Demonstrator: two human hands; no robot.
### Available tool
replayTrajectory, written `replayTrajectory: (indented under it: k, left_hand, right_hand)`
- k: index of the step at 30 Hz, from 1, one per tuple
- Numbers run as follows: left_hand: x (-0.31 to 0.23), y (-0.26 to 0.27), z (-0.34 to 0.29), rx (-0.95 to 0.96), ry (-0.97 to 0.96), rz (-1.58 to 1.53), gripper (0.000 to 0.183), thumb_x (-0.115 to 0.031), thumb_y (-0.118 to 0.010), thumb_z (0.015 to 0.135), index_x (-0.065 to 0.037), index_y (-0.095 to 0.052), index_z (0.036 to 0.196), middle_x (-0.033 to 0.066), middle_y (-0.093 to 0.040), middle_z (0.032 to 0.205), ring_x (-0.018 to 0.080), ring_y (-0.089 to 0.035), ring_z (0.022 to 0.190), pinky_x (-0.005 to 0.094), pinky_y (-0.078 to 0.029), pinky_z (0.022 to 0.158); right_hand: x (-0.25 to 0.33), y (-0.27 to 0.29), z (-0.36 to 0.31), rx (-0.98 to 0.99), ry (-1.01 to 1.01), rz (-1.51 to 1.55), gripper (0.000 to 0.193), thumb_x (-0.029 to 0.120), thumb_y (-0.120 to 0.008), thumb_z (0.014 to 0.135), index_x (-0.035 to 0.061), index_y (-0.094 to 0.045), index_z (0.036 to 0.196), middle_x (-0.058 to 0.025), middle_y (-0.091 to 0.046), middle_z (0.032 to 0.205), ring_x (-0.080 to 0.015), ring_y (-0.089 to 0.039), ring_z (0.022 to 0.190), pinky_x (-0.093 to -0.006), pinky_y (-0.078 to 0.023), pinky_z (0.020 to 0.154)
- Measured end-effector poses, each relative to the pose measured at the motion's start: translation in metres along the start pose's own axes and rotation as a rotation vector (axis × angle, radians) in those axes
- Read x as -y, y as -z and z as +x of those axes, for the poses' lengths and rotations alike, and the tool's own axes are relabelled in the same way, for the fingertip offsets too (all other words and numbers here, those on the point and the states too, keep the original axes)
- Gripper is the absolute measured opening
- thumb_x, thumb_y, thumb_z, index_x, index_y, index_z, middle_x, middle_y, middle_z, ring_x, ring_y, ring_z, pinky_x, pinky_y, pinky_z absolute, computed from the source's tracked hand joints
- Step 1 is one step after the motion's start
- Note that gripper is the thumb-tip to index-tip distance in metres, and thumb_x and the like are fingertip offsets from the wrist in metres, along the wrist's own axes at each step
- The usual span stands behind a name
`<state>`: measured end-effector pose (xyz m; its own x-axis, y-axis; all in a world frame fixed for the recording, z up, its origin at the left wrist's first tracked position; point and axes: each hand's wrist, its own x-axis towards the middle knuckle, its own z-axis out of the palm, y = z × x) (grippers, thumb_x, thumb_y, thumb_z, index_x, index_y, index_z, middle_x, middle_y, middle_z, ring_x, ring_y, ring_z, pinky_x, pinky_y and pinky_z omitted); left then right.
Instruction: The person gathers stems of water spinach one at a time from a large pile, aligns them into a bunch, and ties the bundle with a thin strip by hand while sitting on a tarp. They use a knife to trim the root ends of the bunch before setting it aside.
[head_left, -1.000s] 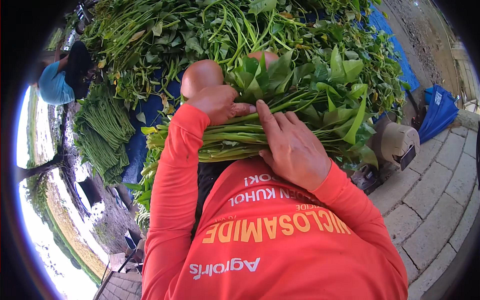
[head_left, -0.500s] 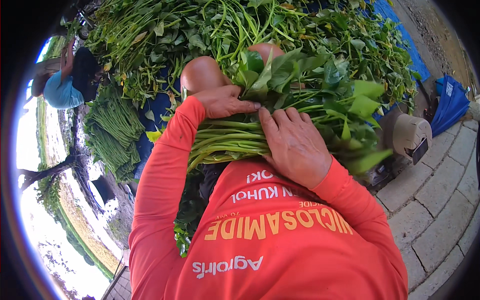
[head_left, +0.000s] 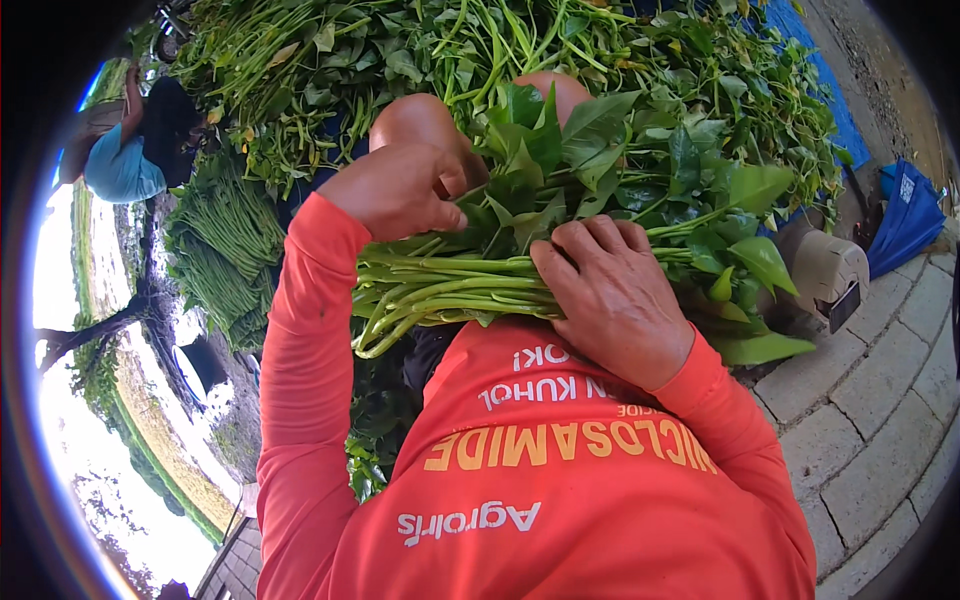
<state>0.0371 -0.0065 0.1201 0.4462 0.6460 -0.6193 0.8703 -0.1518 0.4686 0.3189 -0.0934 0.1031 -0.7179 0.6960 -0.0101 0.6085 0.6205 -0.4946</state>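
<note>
A bundle of long green leafy stems lies across my lap, cut ends to the left and broad leaves to the right. My right hand rests over its middle, fingers curled round the stems and pressing them down. Above the cut ends, my left hand is bent at the wrist. Its thumb and forefinger stand apart with nothing visible between them; the other fingers are partly hidden. Upright leaves rise from the bundle between my bare knees.
A large heap of leafy stems spreads beyond my knees on a blue sheet. Neatly stacked green bundles lie to the left, near a person in a blue shirt. A beige object and a folded blue umbrella stand right, by paving blocks.
My left hand has drawn back left, away from my right hand and the leaves. My right hand stays on the bundle, whose cut ends now reach slightly further left and lower.
</note>
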Motion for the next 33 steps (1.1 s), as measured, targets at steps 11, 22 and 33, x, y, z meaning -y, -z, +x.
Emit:
replayTrajectory:
  k: [11, 22, 33]
  left_hand:
    - [0.001, -0.025, -0.021, -0.349, -0.112, 0.293, 0.017, -0.015, -0.075, 0.086, -0.005, -0.070, 0.098, 0.0137, -0.070, 0.087, 0.0370, -0.069, 0.087, 0.0445, -0.055, 0.074]
    - [-0.070, 0.012, 0.033, -0.035, 0.039, -0.315, 0.024, -0.024, -0.065, 0.095, 0.000, -0.065, 0.092, 0.0085, -0.068, 0.074, 0.0208, -0.072, 0.061, 0.0329, -0.054, 0.057]
    - [-0.085, 0.059, 0.021, -0.262, -0.192, -0.107, 0.050, -0.043, -0.074, 0.094, 0.002, -0.073, 0.117, 0.0175, -0.075, 0.093, 0.0221, -0.071, 0.079, 0.0393, -0.056, 0.064]
  right_hand:
    - [-0.002, 0.011, 0.006, -0.015, 0.090, 0.075, 0.053, 0.013, -0.077, 0.073, 0.0034, -0.065, 0.125, -0.0125, -0.057, 0.109, -0.0320, -0.055, 0.108, -0.0457, -0.044, 0.095]
    - [0.006, 0.015, 0.001, 0.005, 0.136, 0.024, 0.050, 0.014, -0.076, 0.077, 0.0041, -0.066, 0.125, -0.0118, -0.057, 0.109, -0.0302, -0.057, 0.106, -0.0439, -0.046, 0.091]
    - [0.008, 0.004, -0.005, 0.019, -0.020, -0.107, 0.067, 0.025, -0.082, 0.071, -0.0056, -0.061, 0.128, -0.0113, -0.061, 0.106, -0.0292, -0.059, 0.101, -0.0412, -0.050, 0.089]
